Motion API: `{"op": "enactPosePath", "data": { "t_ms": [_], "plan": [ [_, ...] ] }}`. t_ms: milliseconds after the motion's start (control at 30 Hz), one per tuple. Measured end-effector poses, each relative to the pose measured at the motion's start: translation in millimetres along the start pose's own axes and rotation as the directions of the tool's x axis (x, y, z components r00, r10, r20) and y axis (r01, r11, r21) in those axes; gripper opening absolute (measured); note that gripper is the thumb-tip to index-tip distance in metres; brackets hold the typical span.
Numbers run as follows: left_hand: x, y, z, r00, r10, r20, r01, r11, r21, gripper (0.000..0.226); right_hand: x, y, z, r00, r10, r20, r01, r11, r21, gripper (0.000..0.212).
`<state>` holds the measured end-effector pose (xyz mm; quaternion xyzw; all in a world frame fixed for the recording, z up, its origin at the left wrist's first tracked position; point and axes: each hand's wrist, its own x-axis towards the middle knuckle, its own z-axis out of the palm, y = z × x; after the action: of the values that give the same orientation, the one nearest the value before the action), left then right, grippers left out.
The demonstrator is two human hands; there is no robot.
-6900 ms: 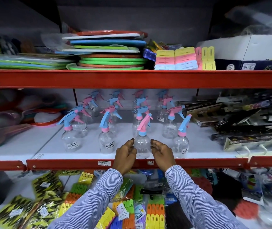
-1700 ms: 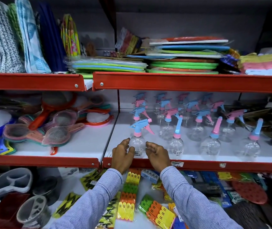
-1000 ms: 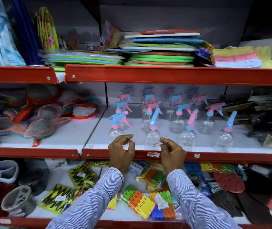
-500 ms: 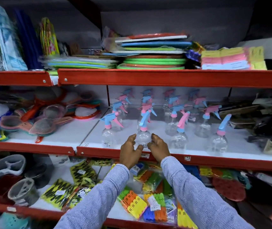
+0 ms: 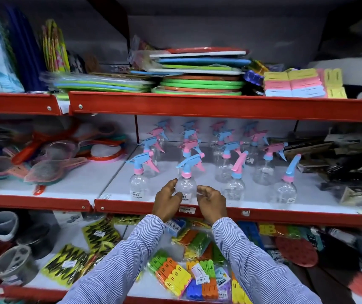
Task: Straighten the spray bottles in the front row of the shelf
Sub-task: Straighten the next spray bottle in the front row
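Clear spray bottle (image 5: 186, 185) upright between hands, blue nozzle pointing left.

Price label (image 5: 187, 209) print too small

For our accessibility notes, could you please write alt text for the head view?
Two hands, left and right, cup a clear spray bottle in the front row on a red-edged shelf. Three more bottles share that row.
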<state>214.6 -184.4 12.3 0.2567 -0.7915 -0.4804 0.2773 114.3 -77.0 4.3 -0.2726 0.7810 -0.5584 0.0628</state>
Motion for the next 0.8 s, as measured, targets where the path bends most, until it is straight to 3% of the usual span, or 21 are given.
{"op": "enactPosePath", "data": {
  "t_ms": [800],
  "plan": [
    [1.0,-4.8,-2.9,0.997,0.01,0.082,-0.008,1.0,-0.015,0.053,-0.6,3.3,1.8,0.998,-0.01,-0.069,0.007,0.999,-0.039,0.028]
  ]
}}
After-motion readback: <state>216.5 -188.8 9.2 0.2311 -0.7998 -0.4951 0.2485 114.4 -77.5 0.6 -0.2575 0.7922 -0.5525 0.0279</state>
